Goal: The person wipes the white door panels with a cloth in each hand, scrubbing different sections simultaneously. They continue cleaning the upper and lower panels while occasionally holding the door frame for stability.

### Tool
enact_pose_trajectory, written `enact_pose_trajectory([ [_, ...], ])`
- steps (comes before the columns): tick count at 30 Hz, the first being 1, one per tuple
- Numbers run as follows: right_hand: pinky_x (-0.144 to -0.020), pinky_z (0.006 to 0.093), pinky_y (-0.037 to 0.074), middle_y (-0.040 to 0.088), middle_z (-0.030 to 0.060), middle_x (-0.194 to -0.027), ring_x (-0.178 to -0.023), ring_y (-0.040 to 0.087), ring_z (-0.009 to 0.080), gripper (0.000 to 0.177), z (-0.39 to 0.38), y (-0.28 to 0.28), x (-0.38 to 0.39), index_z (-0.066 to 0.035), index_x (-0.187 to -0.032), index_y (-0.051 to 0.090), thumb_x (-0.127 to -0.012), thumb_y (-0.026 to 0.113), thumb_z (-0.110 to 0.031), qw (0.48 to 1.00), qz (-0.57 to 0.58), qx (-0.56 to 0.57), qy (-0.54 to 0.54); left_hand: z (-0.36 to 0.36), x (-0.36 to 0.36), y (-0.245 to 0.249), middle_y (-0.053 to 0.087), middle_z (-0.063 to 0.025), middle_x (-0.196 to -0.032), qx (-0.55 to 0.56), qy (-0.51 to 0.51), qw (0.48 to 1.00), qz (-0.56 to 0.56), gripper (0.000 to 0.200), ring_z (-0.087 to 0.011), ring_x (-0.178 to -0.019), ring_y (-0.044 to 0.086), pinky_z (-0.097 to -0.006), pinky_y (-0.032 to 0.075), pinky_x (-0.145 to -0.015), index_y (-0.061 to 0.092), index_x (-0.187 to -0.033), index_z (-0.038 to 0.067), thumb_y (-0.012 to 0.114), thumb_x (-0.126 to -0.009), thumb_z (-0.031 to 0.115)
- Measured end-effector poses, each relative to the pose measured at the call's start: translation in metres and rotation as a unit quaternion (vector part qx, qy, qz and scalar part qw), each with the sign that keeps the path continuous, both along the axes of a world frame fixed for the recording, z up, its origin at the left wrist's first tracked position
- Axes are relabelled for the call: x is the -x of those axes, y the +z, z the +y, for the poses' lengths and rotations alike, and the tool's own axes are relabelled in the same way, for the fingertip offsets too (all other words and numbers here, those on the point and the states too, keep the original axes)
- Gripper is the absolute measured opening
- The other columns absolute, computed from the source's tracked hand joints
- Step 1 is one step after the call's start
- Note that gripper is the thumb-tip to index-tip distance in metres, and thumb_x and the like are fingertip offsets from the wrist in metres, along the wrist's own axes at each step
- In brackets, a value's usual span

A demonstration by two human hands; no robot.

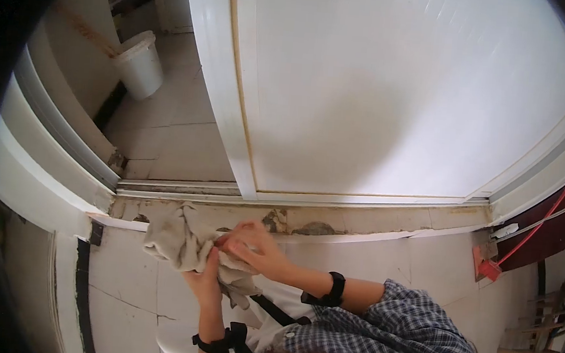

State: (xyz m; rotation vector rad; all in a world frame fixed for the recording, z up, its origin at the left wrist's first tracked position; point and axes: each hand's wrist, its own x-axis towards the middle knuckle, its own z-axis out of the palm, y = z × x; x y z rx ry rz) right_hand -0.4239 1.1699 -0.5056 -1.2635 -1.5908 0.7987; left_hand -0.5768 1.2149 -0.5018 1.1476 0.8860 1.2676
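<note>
A crumpled, dirty beige cloth (175, 238) is held in front of me, just below the sliding door's floor track (182, 187). My left hand (204, 280) grips it from underneath, fingers closed around its lower folds. My right hand (250, 247) pinches the cloth's right side from above, thumb and fingers pressed into the fabric. Both wrists wear black bands. My checked shirt sleeve (403, 332) fills the lower right.
A white sliding door panel (402, 86) stands directly ahead, with its frame (226, 86) at its left edge. A white bucket (139, 62) sits on the tiled floor beyond the track. A red-handled tool (523, 242) leans at the right. The threshold (332, 223) shows chipped patches.
</note>
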Motion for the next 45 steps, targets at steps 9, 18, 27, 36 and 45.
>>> enact_pose_trajectory([
  [9, -0.1, 0.0322, 0.036, 0.051, 0.0083, -0.122, -0.118, 0.045, 0.0179, 0.069, -0.015, 0.032, -0.032, -0.005, -0.136, 0.031, -0.079, 0.069, -0.015, 0.911, 0.385, 0.139, -0.041, -0.031, -0.032, 0.023, 0.055, -0.0179, -0.113, -0.056, -0.255, 0.919, 0.294, 0.062, -0.0269, -0.095, 0.06, -0.034, 0.047, -0.085, 0.042, -0.121, -0.003, 0.071, -0.068, 0.008],
  [18, -0.086, 0.0308, 0.044, 0.051, 0.0124, -0.113, -0.096, 0.052, 0.0173, 0.056, -0.054, 0.101, -0.166, -0.003, -0.122, 0.044, -0.076, 0.074, -0.014, 0.782, 0.144, -0.329, -0.509, -0.017, -0.027, 0.029, 0.051, -0.0155, -0.126, -0.183, -0.248, 0.914, 0.265, 0.101, -0.0159, -0.089, 0.058, -0.0274, 0.046, -0.085, -0.002, -0.145, 0.003, 0.061, -0.066, -0.007],
  [27, -0.092, 0.0496, 0.037, 0.044, 0.0223, -0.125, -0.106, 0.045, 0.042, 0.053, -0.036, 0.138, -0.277, 0.0, -0.107, 0.053, -0.063, 0.075, -0.02, 0.593, -0.41, -0.446, -0.53, -0.002, -0.014, 0.023, 0.052, -0.0136, -0.125, -0.161, -0.153, 0.957, 0.184, 0.09, -0.0158, -0.09, 0.055, -0.0273, 0.043, -0.085, 0.009, -0.146, 0.007, 0.055, -0.07, -0.008],
  [36, -0.093, 0.0555, 0.029, 0.042, 0.0219, -0.122, -0.111, 0.038, 0.0432, 0.053, -0.05, -0.078, -0.265, -0.002, -0.114, 0.049, -0.071, 0.067, -0.025, 0.685, -0.419, -0.242, -0.545, -0.003, -0.007, 0.013, 0.055, -0.0126, -0.118, -0.12, -0.111, 0.972, 0.167, 0.078, -0.0157, -0.093, 0.053, -0.0282, 0.041, -0.087, 0.018, -0.145, 0.007, 0.053, -0.076, -0.003],
  [45, -0.099, 0.0508, 0.027, 0.038, 0.0263, -0.132, -0.118, 0.037, 0.0418, 0.05, -0.024, 0.151, -0.274, -0.004, -0.115, 0.05, -0.066, 0.061, -0.009, 0.553, -0.343, -0.484, -0.584, -0.001, 0.002, 0.005, 0.054, -0.0133, -0.115, -0.087, -0.092, 0.98, 0.151, 0.075, -0.0174, -0.093, 0.052, -0.029, 0.041, -0.088, 0.022, -0.143, 0.005, 0.055, -0.076, -0.005],
])
